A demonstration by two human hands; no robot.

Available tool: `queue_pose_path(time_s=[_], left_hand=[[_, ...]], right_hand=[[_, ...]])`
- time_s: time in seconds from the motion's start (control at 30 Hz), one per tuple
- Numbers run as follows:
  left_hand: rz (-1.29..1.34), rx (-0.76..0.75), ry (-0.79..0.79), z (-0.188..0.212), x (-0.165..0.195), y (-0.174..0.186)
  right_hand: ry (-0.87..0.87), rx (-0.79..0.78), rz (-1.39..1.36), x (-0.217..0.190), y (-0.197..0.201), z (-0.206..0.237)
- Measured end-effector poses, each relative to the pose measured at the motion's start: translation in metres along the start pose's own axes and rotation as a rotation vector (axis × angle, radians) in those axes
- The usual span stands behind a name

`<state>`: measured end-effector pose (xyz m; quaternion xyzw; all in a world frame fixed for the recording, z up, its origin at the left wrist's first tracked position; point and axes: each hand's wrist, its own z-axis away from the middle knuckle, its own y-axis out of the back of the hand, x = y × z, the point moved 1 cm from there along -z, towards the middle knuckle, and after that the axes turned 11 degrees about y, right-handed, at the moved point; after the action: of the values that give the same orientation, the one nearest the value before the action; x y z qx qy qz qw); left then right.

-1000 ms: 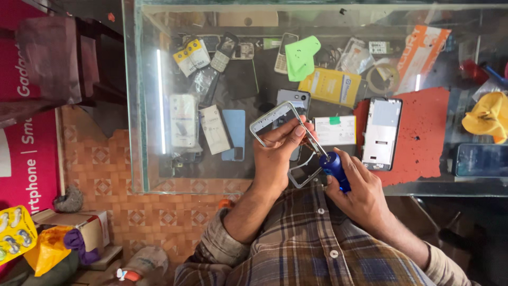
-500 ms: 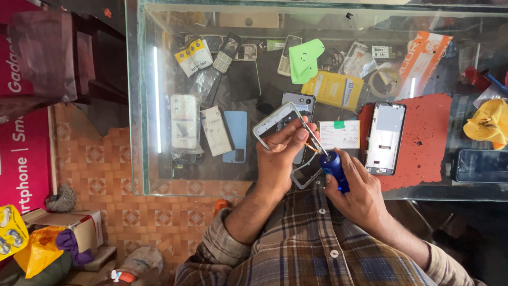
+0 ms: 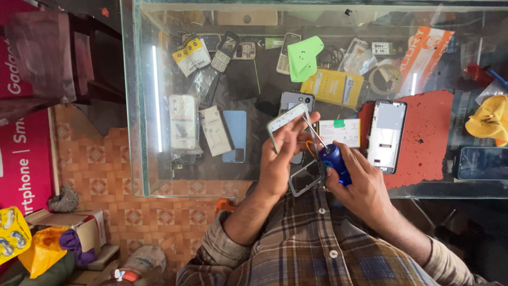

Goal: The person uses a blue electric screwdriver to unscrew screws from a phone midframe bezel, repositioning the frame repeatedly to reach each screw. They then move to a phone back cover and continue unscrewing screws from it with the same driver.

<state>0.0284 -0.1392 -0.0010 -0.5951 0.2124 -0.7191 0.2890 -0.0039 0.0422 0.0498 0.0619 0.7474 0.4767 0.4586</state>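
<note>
My left hand (image 3: 283,159) grips a silver phone frame (image 3: 288,117), tilted up over the near edge of a glass counter (image 3: 159,180). In my right hand (image 3: 360,182) is a blue-handled screwdriver (image 3: 332,159), its thin metal shaft angled up-left to the frame near my left fingers. Below the hands another clear frame piece (image 3: 307,180) sticks out toward my plaid shirt. To the right, an opened phone body (image 3: 388,136) rests on a red mat (image 3: 428,137), with a white battery (image 3: 338,132) beside my hands.
Inside the glass case lie phone covers, keypad phones, a green cover (image 3: 304,55), a yellow packet (image 3: 336,87) and a blue back cover (image 3: 235,135). A yellow cloth (image 3: 489,119) is at far right. Below left are a tiled floor, a cardboard box (image 3: 79,225) and bags.
The view has shifted slightly; my hands keep the same grip, with the screwdriver tip staying at the frame.
</note>
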Motion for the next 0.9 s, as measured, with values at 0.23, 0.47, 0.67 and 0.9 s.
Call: queue_pose_path(time_s=[0.23, 0.47, 0.67, 0.9], left_hand=[[0.043, 0.027, 0.050, 0.001, 0.020, 0.010], [0.049, 0.002, 0.054, 0.008, 0.023, 0.013], [0.154, -0.027, 0.009, 0.011, 0.019, 0.019], [0.037, 0.020, 0.007, 0.004, -0.009, 0.002]], right_hand=[[0.093, -0.048, 0.005, -0.005, 0.004, -0.004], [0.100, -0.015, 0.093, -0.001, 0.006, -0.012], [0.011, -0.066, 0.088, 0.001, 0.003, -0.011], [0.052, -0.013, -0.050, -0.004, 0.000, -0.008]])
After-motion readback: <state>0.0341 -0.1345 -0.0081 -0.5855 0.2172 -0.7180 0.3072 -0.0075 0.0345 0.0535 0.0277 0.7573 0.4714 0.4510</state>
